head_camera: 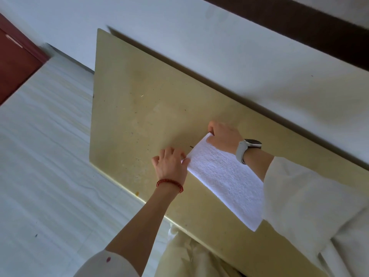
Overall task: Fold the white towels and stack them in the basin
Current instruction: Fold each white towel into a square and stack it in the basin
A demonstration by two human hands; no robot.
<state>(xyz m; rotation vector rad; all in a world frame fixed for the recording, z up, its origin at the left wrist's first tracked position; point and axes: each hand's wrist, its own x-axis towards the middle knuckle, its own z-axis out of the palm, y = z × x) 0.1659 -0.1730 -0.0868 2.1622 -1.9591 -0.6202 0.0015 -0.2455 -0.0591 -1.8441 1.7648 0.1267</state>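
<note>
A white towel (pixel 223 176) lies as a long folded strip on the yellowish table (pixel 139 108), running from the middle toward the near right. My left hand (pixel 170 161), with a red bead bracelet on the wrist, pinches the near corner of the strip's far end. At the other corner of that end, my right hand (pixel 224 136), with a grey watch on the wrist, grips the cloth. My right sleeve covers the strip's near right part. No basin is in view.
The table stands against a white wall (pixel 199 47). Pale striped floor (pixel 46 156) lies to the left of the table, with a red-brown cabinet (pixel 14 62) at the far left. My light clothing hangs below the table's near edge.
</note>
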